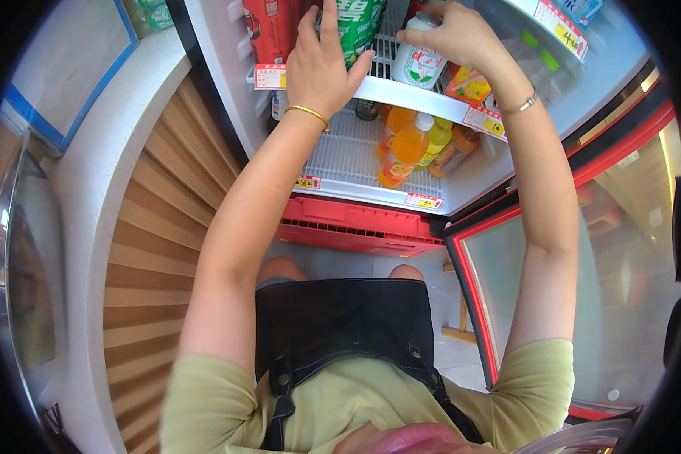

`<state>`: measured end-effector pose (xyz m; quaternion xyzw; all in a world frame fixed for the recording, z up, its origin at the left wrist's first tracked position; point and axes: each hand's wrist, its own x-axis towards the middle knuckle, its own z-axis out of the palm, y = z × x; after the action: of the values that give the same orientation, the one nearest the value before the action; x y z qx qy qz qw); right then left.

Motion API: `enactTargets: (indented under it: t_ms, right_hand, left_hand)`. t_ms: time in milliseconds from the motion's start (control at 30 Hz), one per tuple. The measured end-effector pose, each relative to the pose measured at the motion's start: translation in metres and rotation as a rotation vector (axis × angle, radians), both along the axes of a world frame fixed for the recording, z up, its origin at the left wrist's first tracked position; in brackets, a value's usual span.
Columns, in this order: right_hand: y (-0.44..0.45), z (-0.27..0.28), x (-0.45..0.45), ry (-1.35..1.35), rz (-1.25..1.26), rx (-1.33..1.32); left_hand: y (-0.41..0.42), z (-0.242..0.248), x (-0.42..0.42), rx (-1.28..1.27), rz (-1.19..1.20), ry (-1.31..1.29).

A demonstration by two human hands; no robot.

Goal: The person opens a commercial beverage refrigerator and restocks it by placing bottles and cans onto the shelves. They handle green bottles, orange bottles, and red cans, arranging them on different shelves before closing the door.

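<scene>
My right hand [462,34] grips a white drink can [420,59] near its top, at the front of the cooler's upper shelf. The can tilts slightly and bears red and green print. My left hand [324,71] is raised at the same shelf, fingers apart, in front of a green drink container [360,28]. It hides part of that container, and whether it touches it I cannot tell. Left of that hand are red drink packages [272,31]. A white shelf edge [397,93] runs below both hands.
Orange drink bottles [406,150] stand on the lower wire shelf [340,147]. A red crate-like panel [357,227] lies below. The glass door [618,255] stands open at right. A pale counter [85,187] curves along the left. Price tags [485,120] line the shelf edges.
</scene>
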<state>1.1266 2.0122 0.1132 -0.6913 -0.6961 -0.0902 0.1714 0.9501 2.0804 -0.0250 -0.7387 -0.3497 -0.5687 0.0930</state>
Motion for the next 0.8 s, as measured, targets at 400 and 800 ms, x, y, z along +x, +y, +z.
enactTargets:
  t_ms: [400, 800]
  right_hand:
    - [0.114, -0.001, 0.105, -0.095, -0.005, 0.108]
    - [0.169, 0.002, 0.106, -0.21, 0.001, -0.149]
  left_hand:
    - [0.016, -0.014, 0.004, 0.079, 0.042, 0.005]
    - [0.014, -0.014, 0.004, 0.078, 0.03, -0.003]
